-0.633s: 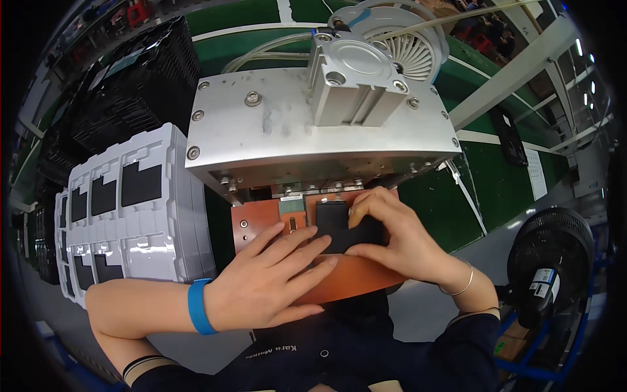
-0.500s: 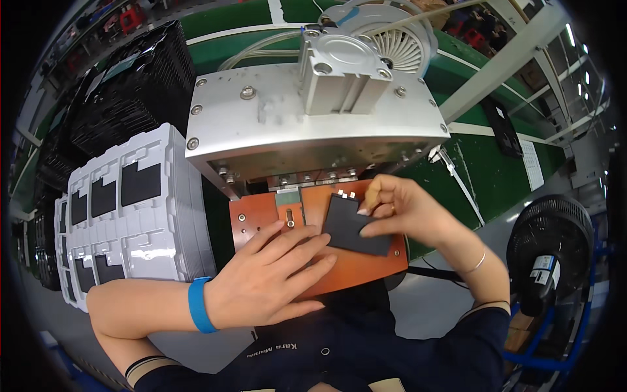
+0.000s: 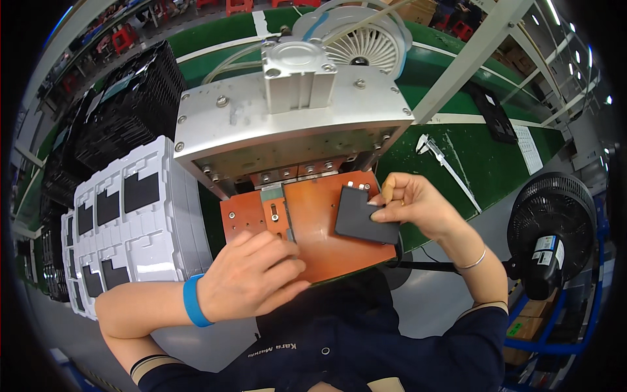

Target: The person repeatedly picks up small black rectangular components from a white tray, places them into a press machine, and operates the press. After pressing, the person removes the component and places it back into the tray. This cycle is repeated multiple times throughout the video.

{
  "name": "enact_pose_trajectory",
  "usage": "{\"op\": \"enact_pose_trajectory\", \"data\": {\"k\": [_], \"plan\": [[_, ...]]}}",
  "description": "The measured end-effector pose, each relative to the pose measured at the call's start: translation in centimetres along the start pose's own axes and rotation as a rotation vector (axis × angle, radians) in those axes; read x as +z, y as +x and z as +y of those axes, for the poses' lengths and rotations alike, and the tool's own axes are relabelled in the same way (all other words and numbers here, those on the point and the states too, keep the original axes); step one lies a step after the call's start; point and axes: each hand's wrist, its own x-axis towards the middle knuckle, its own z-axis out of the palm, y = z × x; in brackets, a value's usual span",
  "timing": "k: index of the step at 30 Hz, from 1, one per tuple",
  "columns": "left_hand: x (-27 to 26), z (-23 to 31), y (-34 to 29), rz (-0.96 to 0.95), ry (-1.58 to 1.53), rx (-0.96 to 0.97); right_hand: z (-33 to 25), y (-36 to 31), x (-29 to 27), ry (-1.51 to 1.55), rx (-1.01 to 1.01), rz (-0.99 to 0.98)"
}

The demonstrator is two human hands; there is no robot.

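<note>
My right hand (image 3: 418,206) pinches a flat black L-shaped battery cell (image 3: 356,215) between thumb and fingers at its notched right side. Small light tabs stick up from the cell's far edge. It is over the right part of an orange plate (image 3: 313,251); whether it touches the plate I cannot tell. A yellowish finger cot (image 3: 388,191) covers one of my right fingertips. My left hand (image 3: 251,274), empty with fingers loosely bent and apart, is at the plate's near left edge, close to a slotted orange block (image 3: 275,212).
A metal press (image 3: 287,127) stands behind the plate. To the left, a stack of white trays (image 3: 157,251) holds more black cells, with black trays (image 3: 130,104) behind. Calipers (image 3: 450,170) lie on the green table to the right, near a black fan (image 3: 552,228).
The battery cell has shifted right across the plate with my right hand. My left hand has drawn back from beside the cell, its fingers now more bent. The view has moved slightly.
</note>
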Motion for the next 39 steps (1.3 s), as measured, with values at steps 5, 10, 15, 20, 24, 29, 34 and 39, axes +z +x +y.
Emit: {"op": "enact_pose_trajectory", "data": {"k": [5, 10, 15, 20, 24, 29, 34, 39], "plan": [[-1.1, -0.4, 0.7, 0.08, -0.216, -0.2, 0.6, -1.2, 2.8, 0.032, -0.208, -0.046], [-2.8, -0.4, 2.0, -0.112, -0.774, -0.698, -0.2, -2.5, 5.9, -0.095, -0.455, -0.014], [-1.9, -0.6, 1.5, -0.624, -1.19, -0.851, -0.9, -4.4, 9.3, -0.759, -1.325, -0.109], [-1.6, 0.7, 0.8, -0.517, -1.381, -0.73, 0.0, -4.3, 7.9, -0.881, -1.429, 0.096], [-1.2, -0.1, -0.6, -0.252, -1.351, -0.682, 2.4, -0.4, -2.3, -0.993, -0.983, 0.699], [0.1, -0.7, 1.6, 0.007, -1.32, -0.663, 12.8, 1.0, -22.5, -1.226, -0.188, 1.069], [-0.3, -0.9, 1.8, 0.183, -1.249, -0.746, 10.5, 2.6, -23.8, -1.249, 0.102, 0.887], [0.0, -1.7, 1.6, 0.238, -1.284, -0.829, 12.2, 0.1, -23.8, -1.113, -0.165, 0.969]]}}
